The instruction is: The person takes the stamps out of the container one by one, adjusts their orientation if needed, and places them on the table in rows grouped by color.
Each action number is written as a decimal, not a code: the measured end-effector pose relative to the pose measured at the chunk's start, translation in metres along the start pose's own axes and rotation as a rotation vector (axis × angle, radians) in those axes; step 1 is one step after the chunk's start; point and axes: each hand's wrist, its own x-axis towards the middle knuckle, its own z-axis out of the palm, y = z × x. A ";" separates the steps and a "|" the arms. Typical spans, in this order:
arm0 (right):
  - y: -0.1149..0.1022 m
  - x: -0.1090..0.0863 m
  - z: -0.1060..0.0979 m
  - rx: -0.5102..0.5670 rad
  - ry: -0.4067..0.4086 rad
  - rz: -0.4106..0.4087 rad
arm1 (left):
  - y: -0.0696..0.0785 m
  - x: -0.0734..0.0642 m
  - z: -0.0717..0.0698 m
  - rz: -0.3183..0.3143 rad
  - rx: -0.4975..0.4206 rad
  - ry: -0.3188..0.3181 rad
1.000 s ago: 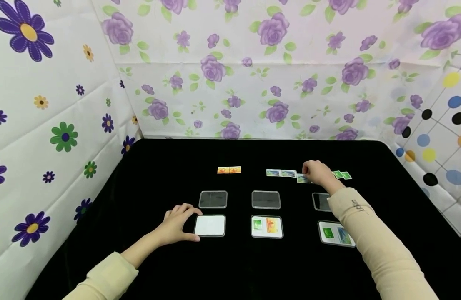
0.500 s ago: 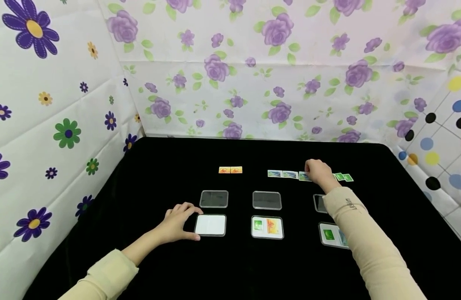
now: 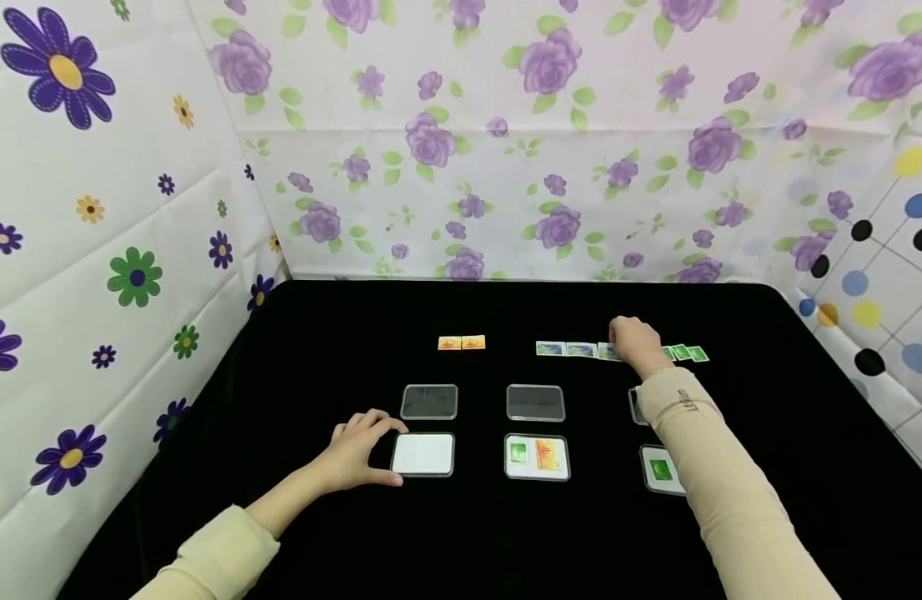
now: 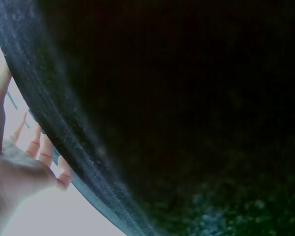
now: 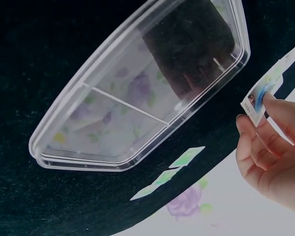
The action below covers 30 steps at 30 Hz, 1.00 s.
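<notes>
My right hand (image 3: pixel 636 343) is at the right end of a row of blue landscape stamps (image 3: pixel 581 350). In the right wrist view its thumb and fingers pinch a perforated stamp (image 5: pixel 258 99) by the edge. My left hand (image 3: pixel 356 452) lies beside a clear case with a white insert (image 3: pixel 423 455), thumb and forefinger spread at its left corners. The left wrist view shows that hand's fingers (image 4: pixel 45 150) loosely extended, with dark cloth filling most of the picture. Green stamps (image 3: pixel 682 352) lie just right of my right hand, partly hidden by it.
Two orange stamps (image 3: pixel 462 342) lie at the back left. Clear lids (image 3: pixel 535 402) form a row behind the cases. The middle case (image 3: pixel 512 472) holds a green and an orange stamp. My right sleeve hides part of the right case (image 3: pixel 648 477). Patterned cloth walls surround the black table.
The pinched stamp has shifted slightly back, into line with its row. My right forearm has swung left and covers more of the right case. My left hand stays in place.
</notes>
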 end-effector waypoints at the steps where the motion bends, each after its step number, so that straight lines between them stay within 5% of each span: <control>1: 0.000 0.001 -0.001 -0.002 -0.010 0.004 | 0.000 0.000 0.000 0.001 -0.002 0.000; 15: -0.001 0.001 0.002 0.004 -0.051 0.002 | -0.001 0.001 0.000 0.005 0.002 -0.007; 30: 0.005 -0.003 -0.002 0.028 -0.099 -0.104 | -0.002 0.001 0.001 -0.010 0.013 -0.011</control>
